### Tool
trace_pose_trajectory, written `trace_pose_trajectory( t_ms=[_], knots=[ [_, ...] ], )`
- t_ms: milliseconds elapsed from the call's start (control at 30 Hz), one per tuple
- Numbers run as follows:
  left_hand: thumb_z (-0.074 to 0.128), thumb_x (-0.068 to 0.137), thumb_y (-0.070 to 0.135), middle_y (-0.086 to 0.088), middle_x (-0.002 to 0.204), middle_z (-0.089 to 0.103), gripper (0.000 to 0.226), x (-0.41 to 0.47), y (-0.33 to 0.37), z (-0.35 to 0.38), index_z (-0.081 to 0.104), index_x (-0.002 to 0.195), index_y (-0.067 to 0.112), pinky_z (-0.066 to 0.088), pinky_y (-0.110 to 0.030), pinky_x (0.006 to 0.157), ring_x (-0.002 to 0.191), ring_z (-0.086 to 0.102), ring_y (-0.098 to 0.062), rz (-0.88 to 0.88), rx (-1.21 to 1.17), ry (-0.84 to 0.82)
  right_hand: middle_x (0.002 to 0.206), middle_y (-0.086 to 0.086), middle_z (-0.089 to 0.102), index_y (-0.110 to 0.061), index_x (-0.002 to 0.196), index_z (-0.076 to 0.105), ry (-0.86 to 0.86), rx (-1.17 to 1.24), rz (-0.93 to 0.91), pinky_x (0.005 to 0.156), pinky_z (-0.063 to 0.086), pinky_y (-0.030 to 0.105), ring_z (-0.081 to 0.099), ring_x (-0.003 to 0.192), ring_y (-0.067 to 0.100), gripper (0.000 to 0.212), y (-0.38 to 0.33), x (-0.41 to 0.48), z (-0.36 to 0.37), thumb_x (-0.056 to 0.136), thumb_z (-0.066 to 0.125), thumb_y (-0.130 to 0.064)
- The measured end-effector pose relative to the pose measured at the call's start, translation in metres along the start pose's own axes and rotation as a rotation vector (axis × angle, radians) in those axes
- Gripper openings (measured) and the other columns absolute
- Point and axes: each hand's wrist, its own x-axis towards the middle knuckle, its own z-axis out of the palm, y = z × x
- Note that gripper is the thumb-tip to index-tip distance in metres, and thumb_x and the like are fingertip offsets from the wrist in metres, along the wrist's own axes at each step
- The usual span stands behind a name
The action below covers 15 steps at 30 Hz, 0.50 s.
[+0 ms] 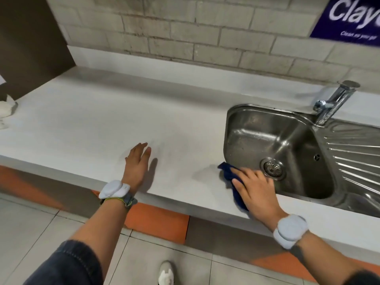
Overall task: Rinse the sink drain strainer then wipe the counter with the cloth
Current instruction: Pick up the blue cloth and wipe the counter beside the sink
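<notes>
Strainer [272,168]: one, round and metal, seated in the drain at the bottom of the one steel sink [246,128], toward the front wall of the basin. One dark blue cloth [230,173], lying on the counter [92,124] at the front-left corner of the sink, near the front edge of the counter. One chrome tap [334,101] behind the sink.

Two hands, each with a pale band on the wrist. Right hand [254,189] laid palm down on the cloth, fingers [249,174] slightly spread and flat, pressing and not pinching; fingertips reaching over the sink rim, close to the strainer. Left hand [136,164] held out over the bare counter, apart from the cloth, fingers pressed together and straight, holding nothing; touching the surface or just above it, cannot tell.

Much of the cloth hidden under the right hand. Drainboard cut off at the right. White object [6,109] at the far left edge of the counter cut off, hard to make out.
</notes>
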Motion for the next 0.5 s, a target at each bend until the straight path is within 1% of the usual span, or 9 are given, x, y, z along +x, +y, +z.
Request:
trace_pose_trajectory(
  t_ms=[67,100,133,167,200,267,367,433,500],
  knots=[
    [0.039,0.098,0.035,-0.003,0.148,0.038,0.042,-0.003,-0.001,-0.004,0.046,0.136,0.02,0.018,-0.033,0.118,0.141,0.03,-0.019,-0.017,-0.054,-0.003,0.151,-0.015,0.034,-0.056,0.14,0.018,-0.191,0.007,-0.189,0.097,0.031,0.042,0.036,0.135,0.021,0.045,-0.039,-0.002,0.02,0.094,0.015,-0.056],
    [0.039,0.098,0.035,-0.002,0.148,0.039,0.042,-0.002,-0.002,-0.007,0.046,0.136,0.02,0.019,-0.028,0.115,0.14,0.031,-0.018,-0.024,-0.081,-0.002,0.158,-0.015,0.019,-0.059,0.14,0.009,-0.276,0.007,-0.269,0.109,0.022,0.048,0.02,0.145,0.021,0.047,-0.056,0.0,0.032,0.094,0.014,-0.058],
    [0.039,0.098,0.036,-0.002,0.147,0.04,0.042,-0.002,-0.003,-0.008,0.047,0.136,0.02,0.021,-0.028,0.114,0.139,0.033,-0.018,-0.031,-0.105,0.003,0.16,-0.017,0.006,-0.06,0.14,0.002,-0.326,0.014,-0.345,0.115,0.007,0.053,0.005,0.149,0.021,0.048,-0.072,0.004,0.044,0.093,0.014,-0.06],
    [0.038,0.098,0.037,-0.002,0.144,0.042,0.042,0.001,-0.005,-0.01,0.048,0.134,0.019,0.024,-0.03,0.114,0.137,0.036,-0.018,-0.029,-0.115,0.017,0.16,-0.018,-0.001,-0.061,0.139,-0.001,-0.348,0.029,-0.42,0.115,-0.007,0.054,-0.006,0.149,0.02,0.049,-0.09,0.013,0.055,0.092,0.013,-0.062],
    [0.038,0.097,0.039,-0.002,0.141,0.046,0.041,0.004,-0.007,-0.012,0.05,0.132,0.019,0.027,-0.033,0.114,0.134,0.04,-0.019,-0.026,-0.12,0.03,0.16,-0.018,-0.003,-0.06,0.14,-0.001,-0.358,0.046,-0.49,0.112,-0.015,0.055,-0.011,0.148,0.02,0.049,-0.11,0.023,0.065,0.092,0.014,-0.063],
    [0.037,0.095,0.045,0.003,0.13,0.053,0.037,0.015,-0.009,-0.017,0.054,0.122,0.027,0.034,-0.036,0.111,0.126,0.049,-0.018,-0.046,-0.169,0.05,0.161,-0.014,0.002,-0.057,0.141,0.008,-0.363,0.079,-0.586,0.107,-0.021,0.057,-0.011,0.148,0.021,0.05,-0.152,0.045,0.079,0.093,0.02,-0.062],
    [0.034,0.089,0.055,0.016,0.113,0.058,0.032,0.037,-0.01,-0.026,0.055,0.108,0.039,0.038,-0.031,0.1,0.118,0.054,-0.013,-0.067,-0.206,0.039,0.161,-0.008,0.01,-0.045,0.141,0.03,-0.325,0.124,-0.554,0.107,-0.02,0.061,-0.008,0.148,0.026,0.051,-0.199,0.082,0.098,0.092,0.029,-0.06],
    [0.032,0.086,0.058,0.012,0.121,0.059,0.043,0.054,-0.008,-0.028,0.056,0.116,0.037,0.036,-0.031,0.102,0.122,0.05,-0.014,-0.04,-0.129,0.027,0.161,-0.006,0.008,-0.044,0.14,0.032,-0.275,0.109,-0.443,0.111,-0.015,0.065,-0.008,0.148,0.027,0.05,-0.206,0.112,0.104,0.092,0.029,-0.059],
    [0.034,0.09,0.052,0.003,0.131,0.058,0.046,0.071,-0.005,-0.021,0.056,0.124,0.03,0.032,-0.035,0.111,0.126,0.048,-0.018,0.051,-0.051,0.02,0.162,-0.003,0.006,-0.05,0.141,0.025,-0.22,0.051,-0.279,0.112,-0.006,0.066,-0.005,0.149,0.028,0.049,-0.185,0.142,0.105,0.093,0.026,-0.059]
  ],
)
